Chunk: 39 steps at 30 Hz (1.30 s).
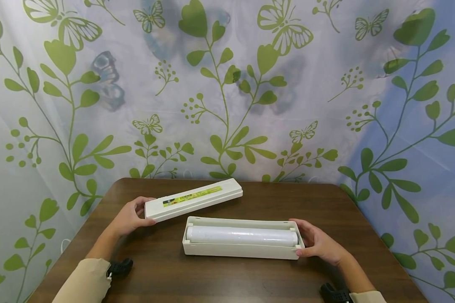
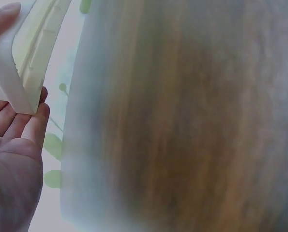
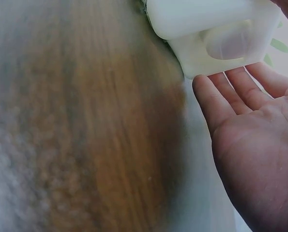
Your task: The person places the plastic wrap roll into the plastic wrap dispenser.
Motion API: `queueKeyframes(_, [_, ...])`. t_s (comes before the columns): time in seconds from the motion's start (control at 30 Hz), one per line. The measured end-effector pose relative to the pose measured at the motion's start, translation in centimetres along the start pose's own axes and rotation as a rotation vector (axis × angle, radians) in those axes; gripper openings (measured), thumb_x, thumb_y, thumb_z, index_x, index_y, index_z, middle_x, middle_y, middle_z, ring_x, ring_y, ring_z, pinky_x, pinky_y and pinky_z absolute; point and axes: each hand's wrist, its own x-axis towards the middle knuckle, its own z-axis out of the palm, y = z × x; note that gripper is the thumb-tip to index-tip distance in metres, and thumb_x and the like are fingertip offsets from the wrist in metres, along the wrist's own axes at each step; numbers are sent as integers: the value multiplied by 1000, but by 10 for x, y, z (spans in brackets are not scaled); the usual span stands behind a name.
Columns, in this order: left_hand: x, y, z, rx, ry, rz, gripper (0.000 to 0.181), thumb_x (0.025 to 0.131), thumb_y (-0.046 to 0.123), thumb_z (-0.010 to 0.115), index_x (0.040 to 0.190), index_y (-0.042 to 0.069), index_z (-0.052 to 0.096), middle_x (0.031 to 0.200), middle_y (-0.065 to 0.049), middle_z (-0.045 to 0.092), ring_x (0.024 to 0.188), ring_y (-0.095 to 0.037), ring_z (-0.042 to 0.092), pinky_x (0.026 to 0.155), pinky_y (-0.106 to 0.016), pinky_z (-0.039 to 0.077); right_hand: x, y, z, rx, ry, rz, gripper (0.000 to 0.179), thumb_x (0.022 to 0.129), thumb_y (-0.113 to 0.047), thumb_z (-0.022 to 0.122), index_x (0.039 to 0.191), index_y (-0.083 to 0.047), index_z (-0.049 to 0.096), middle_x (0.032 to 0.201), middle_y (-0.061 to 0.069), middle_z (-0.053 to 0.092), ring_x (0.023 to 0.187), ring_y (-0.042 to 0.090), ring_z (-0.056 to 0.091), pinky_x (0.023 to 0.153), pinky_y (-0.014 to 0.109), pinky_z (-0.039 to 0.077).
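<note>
A long white lid (image 1: 197,204) with a yellow-green label slants across the back left of the table. My left hand (image 1: 130,216) grips its left end, thumb at the front and fingers behind; the left wrist view shows the lid's end (image 2: 19,89) between thumb and fingers. In front of it, to the right, stands a white open-topped box (image 1: 242,251) with a roll of plastic wrap (image 1: 242,235) lying lengthwise inside. My right hand (image 1: 320,242) holds the box's right end, its thumb at the front corner and its fingers at the far side.
Both things are on a brown wooden table (image 1: 212,280). A pale curtain (image 1: 227,105) printed with green leaves and butterflies hangs behind it and round the sides. Each wrist wears a black strap, the left strap (image 1: 120,267) by a beige sleeve (image 1: 84,281).
</note>
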Motion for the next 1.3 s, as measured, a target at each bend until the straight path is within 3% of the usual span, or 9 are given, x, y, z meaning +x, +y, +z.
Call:
queueKeyframes(0.27, [-3, 3, -2, -97, -19, 37, 69, 78, 13, 90, 135, -3, 54, 138, -24, 56, 113, 6, 55, 96, -2, 40, 1, 1, -2, 10, -20, -19, 92, 85, 1, 76, 156, 9, 19, 151, 35, 34, 122, 10, 56, 95, 33, 57])
queueKeyframes(0.77, [-1, 8, -1, -132, -37, 79, 68, 78, 11, 89, 135, 0, 54, 142, -21, 56, 115, 4, 57, 99, -3, 40, 3, 4, -3, -1, -10, 5, 97, 86, -2, 77, 159, 6, 13, 155, 35, 31, 127, 6, 54, 99, 28, 54])
queueKeyframes(1.07, [-4, 14, -2, -166, -40, 101, 66, 79, 8, 88, 135, -1, 54, 143, -22, 55, 116, 5, 58, 99, -4, 41, 4, 0, -4, -44, 48, 1, 92, 87, -5, 76, 158, 8, 18, 160, 35, 27, 135, -5, 47, 103, 17, 46])
queueKeyframes(1.2, [-6, 18, -2, -178, -39, 114, 66, 79, 7, 88, 134, -1, 54, 143, -23, 55, 115, 3, 59, 98, -5, 43, 6, -5, -5, -58, 73, 13, 87, 89, -4, 74, 159, 4, 22, 162, 37, 23, 137, -7, 46, 103, 15, 45])
queueKeyframes(1.3, [-7, 20, -1, -188, -39, 127, 65, 79, 6, 88, 134, 0, 54, 144, -23, 55, 115, 1, 60, 98, -6, 45, 8, -7, -4, -72, 90, 3, 82, 90, -3, 72, 159, -1, 27, 161, 34, 30, 138, -5, 47, 104, 14, 44])
